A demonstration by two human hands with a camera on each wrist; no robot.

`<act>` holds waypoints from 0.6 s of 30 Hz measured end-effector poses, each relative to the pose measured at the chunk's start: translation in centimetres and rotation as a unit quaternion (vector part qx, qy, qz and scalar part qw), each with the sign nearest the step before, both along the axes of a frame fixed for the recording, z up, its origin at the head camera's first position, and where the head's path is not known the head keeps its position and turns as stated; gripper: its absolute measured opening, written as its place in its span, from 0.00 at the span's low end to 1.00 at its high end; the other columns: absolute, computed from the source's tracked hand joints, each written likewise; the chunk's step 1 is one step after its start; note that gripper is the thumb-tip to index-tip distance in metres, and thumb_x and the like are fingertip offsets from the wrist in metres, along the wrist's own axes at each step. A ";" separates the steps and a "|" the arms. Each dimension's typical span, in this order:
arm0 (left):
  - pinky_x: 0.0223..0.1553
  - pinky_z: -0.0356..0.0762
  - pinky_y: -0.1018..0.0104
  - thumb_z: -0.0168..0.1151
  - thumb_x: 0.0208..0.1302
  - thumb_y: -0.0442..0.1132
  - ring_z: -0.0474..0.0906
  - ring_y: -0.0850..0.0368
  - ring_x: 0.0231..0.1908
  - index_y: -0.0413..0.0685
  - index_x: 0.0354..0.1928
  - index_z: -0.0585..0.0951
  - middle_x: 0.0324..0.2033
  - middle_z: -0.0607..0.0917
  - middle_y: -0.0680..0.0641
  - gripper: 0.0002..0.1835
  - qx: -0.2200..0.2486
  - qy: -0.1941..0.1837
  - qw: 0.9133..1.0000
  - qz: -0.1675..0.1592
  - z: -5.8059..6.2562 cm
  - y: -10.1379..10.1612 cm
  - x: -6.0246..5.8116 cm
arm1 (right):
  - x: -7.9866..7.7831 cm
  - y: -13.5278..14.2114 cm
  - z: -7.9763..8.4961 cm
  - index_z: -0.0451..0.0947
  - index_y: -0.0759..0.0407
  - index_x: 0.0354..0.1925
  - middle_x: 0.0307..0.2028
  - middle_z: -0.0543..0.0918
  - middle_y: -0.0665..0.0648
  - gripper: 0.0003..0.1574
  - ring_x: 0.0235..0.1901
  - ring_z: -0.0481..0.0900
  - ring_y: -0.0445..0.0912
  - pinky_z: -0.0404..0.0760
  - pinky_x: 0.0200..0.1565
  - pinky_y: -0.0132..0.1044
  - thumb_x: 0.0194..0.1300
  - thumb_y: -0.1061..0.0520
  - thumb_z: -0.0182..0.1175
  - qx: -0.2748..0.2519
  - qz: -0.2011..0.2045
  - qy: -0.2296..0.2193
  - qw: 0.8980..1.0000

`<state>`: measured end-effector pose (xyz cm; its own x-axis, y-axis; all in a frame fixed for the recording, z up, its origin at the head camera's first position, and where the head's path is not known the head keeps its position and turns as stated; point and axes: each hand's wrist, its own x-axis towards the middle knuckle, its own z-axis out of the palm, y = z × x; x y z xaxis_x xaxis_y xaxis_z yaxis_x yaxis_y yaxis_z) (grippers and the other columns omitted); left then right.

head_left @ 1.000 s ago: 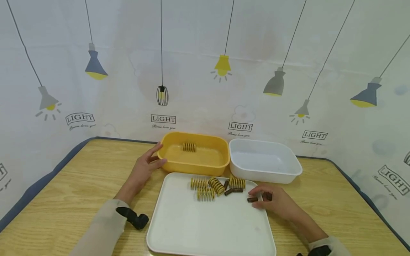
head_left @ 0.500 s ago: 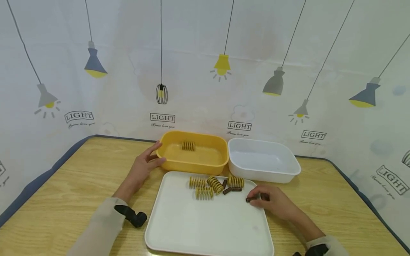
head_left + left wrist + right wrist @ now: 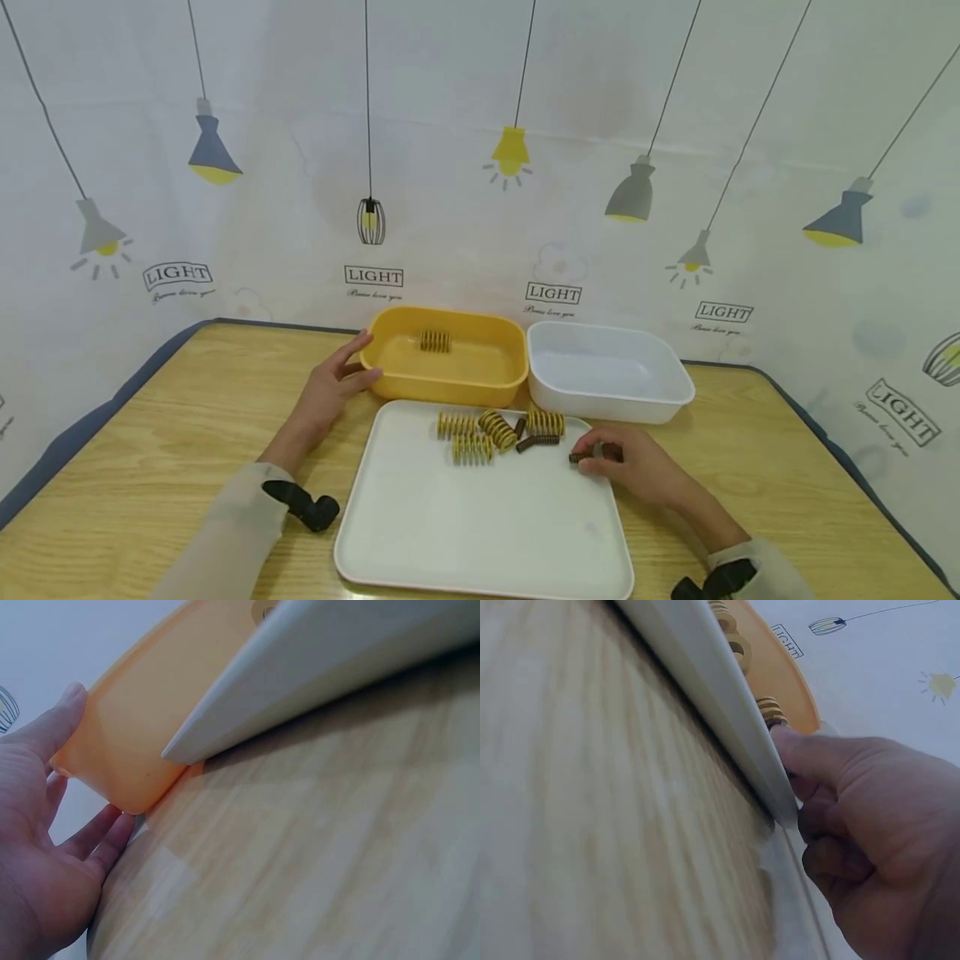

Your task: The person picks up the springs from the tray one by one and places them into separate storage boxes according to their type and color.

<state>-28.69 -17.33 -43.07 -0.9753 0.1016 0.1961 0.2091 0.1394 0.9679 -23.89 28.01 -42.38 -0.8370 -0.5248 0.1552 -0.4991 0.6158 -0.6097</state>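
Observation:
Between the thumb and fingertips of my right hand (image 3: pixel 633 465) is a small dark-brown coil spring (image 3: pixel 574 457), pinched at the right edge of the white tray (image 3: pixel 480 525). Its far end is hidden by the fingers. My left hand (image 3: pixel 324 398) rests against the left end of the yellow bin (image 3: pixel 450 390), fingers spread and fairly straight. In the left wrist view, its thumb touches the bin wall (image 3: pixel 142 727). Several larger yellow springs (image 3: pixel 472 451) lie at the tray's back edge, beside several small dark springs (image 3: pixel 543 440). One yellow spring (image 3: pixel 435 341) lies inside the bin.
A white bin (image 3: pixel 611 404) stands directly right of the yellow one, behind the tray. Under everything is a wood-grain table (image 3: pixel 150 467). A white sheet printed with lamps (image 3: pixel 450 167) rises behind the table.
The thumb and fingers of my right hand have come together on the small dark spring at the tray's edge. My left hand stays at the yellow bin. The head view has shifted slightly.

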 end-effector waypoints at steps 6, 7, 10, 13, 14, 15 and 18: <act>0.49 0.69 0.78 0.65 0.62 0.49 0.66 0.46 0.61 0.52 0.73 0.60 0.73 0.52 0.59 0.39 0.001 -0.005 1.000 0.002 0.1 -0.1 0.0 | -0.4 0.3 0.7 0.80 0.43 0.43 0.34 0.79 0.45 0.08 0.29 0.74 0.40 0.75 0.29 0.33 0.64 0.48 0.63 -0.018 0.023 0.014 0.999; 0.49 0.69 0.77 0.65 0.62 0.49 0.66 0.46 0.61 0.52 0.73 0.60 0.73 0.52 0.59 0.39 -0.001 -0.005 1.000 0.003 0.1 -0.1 0.0 | -0.4 0.3 0.8 0.80 0.44 0.43 0.35 0.79 0.45 0.08 0.31 0.75 0.41 0.76 0.31 0.33 0.64 0.49 0.63 -0.026 0.027 0.012 0.999; 0.49 0.69 0.77 0.65 0.62 0.50 0.66 0.46 0.61 0.53 0.73 0.60 0.73 0.52 0.59 0.40 -0.005 -0.007 1.000 0.002 0.0 -0.1 0.0 | -0.6 0.1 1.1 0.80 0.47 0.43 0.37 0.80 0.46 0.08 0.35 0.77 0.42 0.78 0.35 0.34 0.64 0.52 0.63 -0.050 0.038 0.011 0.998; 0.50 0.69 0.77 0.65 0.61 0.51 0.67 0.47 0.61 0.54 0.73 0.60 0.73 0.52 0.60 0.40 -0.010 -0.009 1.000 0.004 -0.1 -0.1 0.0 | -0.6 -0.1 1.5 0.80 0.50 0.43 0.39 0.81 0.48 0.08 0.37 0.78 0.43 0.79 0.37 0.35 0.64 0.55 0.63 -0.072 0.048 0.001 0.996; 0.50 0.68 0.77 0.65 0.62 0.51 0.67 0.47 0.61 0.54 0.73 0.60 0.73 0.52 0.60 0.40 -0.011 -0.008 1.000 0.003 -0.1 -0.1 0.0 | -0.7 -0.1 1.6 0.80 0.50 0.43 0.39 0.81 0.49 0.08 0.38 0.78 0.44 0.79 0.37 0.36 0.64 0.55 0.63 -0.076 0.052 0.000 0.996; 0.50 0.68 0.77 0.65 0.62 0.51 0.67 0.47 0.61 0.54 0.73 0.60 0.73 0.52 0.60 0.40 -0.010 -0.007 1.000 0.003 -0.1 0.0 0.0 | -0.7 -0.1 1.8 0.80 0.51 0.43 0.40 0.81 0.49 0.08 0.38 0.78 0.44 0.80 0.38 0.36 0.64 0.55 0.63 -0.078 0.054 -0.003 0.995; 0.50 0.68 0.77 0.65 0.61 0.51 0.67 0.48 0.60 0.54 0.73 0.60 0.73 0.52 0.61 0.40 -0.009 -0.006 1.000 0.003 0.0 0.1 0.0 | -0.6 -0.1 2.4 0.80 0.50 0.43 0.40 0.81 0.49 0.08 0.39 0.79 0.45 0.80 0.38 0.37 0.64 0.56 0.63 -0.082 0.054 -0.005 0.995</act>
<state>-28.66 -17.25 -43.04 -0.9782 0.0997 0.1823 0.1963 0.1570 0.9679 -24.51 27.87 -39.96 -0.7786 -0.5808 0.2376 -0.5503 0.4499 -0.7033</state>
